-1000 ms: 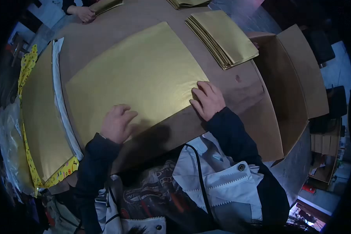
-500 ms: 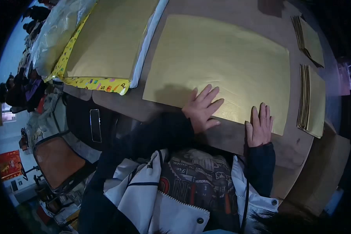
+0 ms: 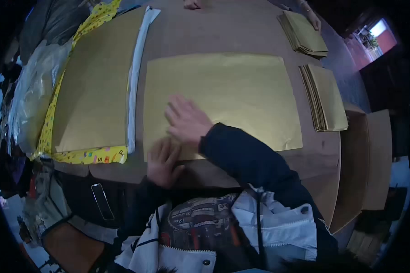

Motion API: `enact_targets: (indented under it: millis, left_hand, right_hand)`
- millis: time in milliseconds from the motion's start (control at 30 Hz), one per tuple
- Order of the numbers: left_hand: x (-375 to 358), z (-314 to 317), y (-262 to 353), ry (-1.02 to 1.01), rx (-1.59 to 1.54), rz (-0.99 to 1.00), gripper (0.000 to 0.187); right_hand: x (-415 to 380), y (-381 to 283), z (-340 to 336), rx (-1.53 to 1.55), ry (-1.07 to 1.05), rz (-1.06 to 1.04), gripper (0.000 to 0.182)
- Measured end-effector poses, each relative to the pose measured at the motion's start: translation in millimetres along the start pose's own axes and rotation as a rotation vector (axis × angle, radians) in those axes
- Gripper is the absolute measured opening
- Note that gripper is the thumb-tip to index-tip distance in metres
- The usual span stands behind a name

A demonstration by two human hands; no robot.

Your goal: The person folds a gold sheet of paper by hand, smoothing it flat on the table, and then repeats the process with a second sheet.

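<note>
A large gold sheet of paper (image 3: 241, 100) lies flat on the table in front of me. My left hand (image 3: 163, 161) rests at its near left corner, fingers stretched out on the paper. Just above it, my right hand (image 3: 187, 120) reaches across my body and lies over the left part of the sheet. Its fingers are spread and somewhat blurred. Neither hand holds anything. Left of the sheet is a pile of similar gold paper (image 3: 95, 91) in yellow printed wrapping (image 3: 91, 155).
Folded gold paper stacks (image 3: 327, 100) (image 3: 303, 34) lie along the table's right side. Another person's hand (image 3: 313, 20) touches the farther one; a further hand (image 3: 193, 4) shows at the top. An open cardboard box (image 3: 376, 159) stands right. A phone (image 3: 102, 201) lies below left.
My right hand has moved from the sheet's near right edge to its left part. My left hand has shifted to the near left corner. The view has turned, and other hands now show.
</note>
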State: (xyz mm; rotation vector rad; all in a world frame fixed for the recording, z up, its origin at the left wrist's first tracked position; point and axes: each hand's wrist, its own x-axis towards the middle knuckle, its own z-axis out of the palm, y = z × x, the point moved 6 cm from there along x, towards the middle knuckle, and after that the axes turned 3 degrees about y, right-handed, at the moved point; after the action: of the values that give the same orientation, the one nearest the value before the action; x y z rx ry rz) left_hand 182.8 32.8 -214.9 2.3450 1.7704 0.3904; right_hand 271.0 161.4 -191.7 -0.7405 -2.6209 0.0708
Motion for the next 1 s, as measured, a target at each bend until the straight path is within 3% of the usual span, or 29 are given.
enact_targets:
  millis: [33,100,233,400,667,867,1000]
  left_hand:
    - [3,-6,3,0.007,-0.008,0.039,0.066]
    - [9,-13,8,-0.188,-0.042,-0.013,0.065]
    - [5,-14,10,-0.14,0.021,-0.027,0.064]
    - [4,-8,5,-0.22,-0.036,-0.145,0.066]
    - [0,-2,-1,-0.239,-0.017,-0.113,0.069]
    - [1,-2,-1,-0.234,-0.01,-0.114,0.069]
    - [1,-3,0,-0.247,0.002,-0.12,0.069]
  right_hand:
    - [17,-17,13,0.188,0.049,0.023,0.055]
    - [40,-30,62,0.304,-0.055,0.056,0.058]
    - [39,18,59,0.16,-0.173,0.097,0.064]
    - [5,147,11,-0.028,-0.214,0.395,0.064]
    - [-78,302,-45,-0.249,-0.188,0.732,0.065]
    - [-134,352,-74,-0.302,-0.218,0.904,0.069]
    - [-128,349,-84,-0.339,-0.318,0.991,0.07]
